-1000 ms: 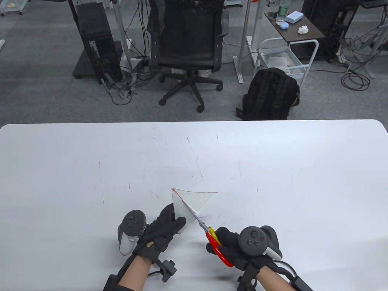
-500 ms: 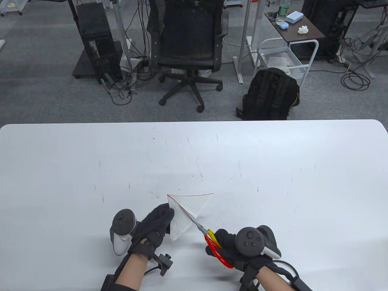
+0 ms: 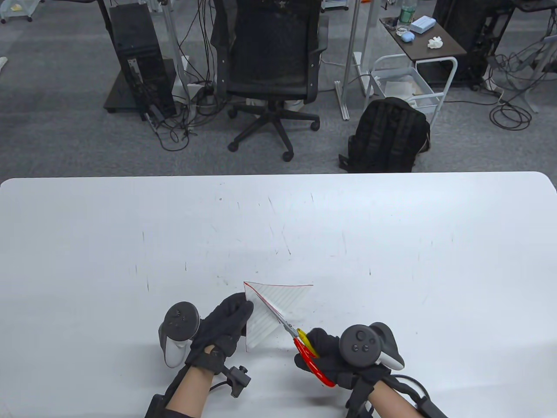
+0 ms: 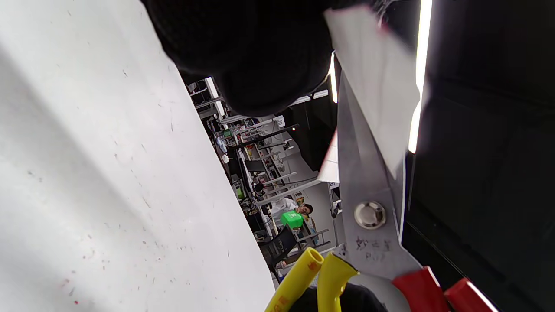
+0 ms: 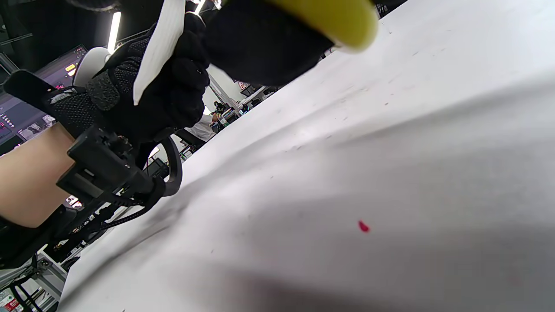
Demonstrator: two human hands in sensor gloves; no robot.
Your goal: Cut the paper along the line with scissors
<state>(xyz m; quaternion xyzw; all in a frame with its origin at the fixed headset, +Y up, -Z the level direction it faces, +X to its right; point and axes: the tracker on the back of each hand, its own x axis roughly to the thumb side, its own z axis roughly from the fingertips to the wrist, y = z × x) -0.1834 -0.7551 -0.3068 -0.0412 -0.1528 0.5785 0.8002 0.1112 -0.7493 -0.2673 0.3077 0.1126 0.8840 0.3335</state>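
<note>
Lined triangular paper [image 3: 272, 307], red-edged; left hand [image 3: 224, 324] pinches it, right hand [image 3: 328, 355] grips scissors [image 3: 300, 342] mid-cut.

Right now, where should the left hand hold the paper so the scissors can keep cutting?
Pinch the paper at its left edge, coming from the left, as the left hand does. The scissors enter from the lower right along the red line, so that side stays clear of the blades.

My left hand [image 3: 224, 324] sits low near the table's front edge, fingers [image 3: 239, 305] curled around the paper [image 3: 270, 311], forearm angled up from the bottom. My right hand [image 3: 330, 352] is just beside it, fingers through the handles of the scissors [image 3: 300, 342], pointing toward the left hand.
</note>
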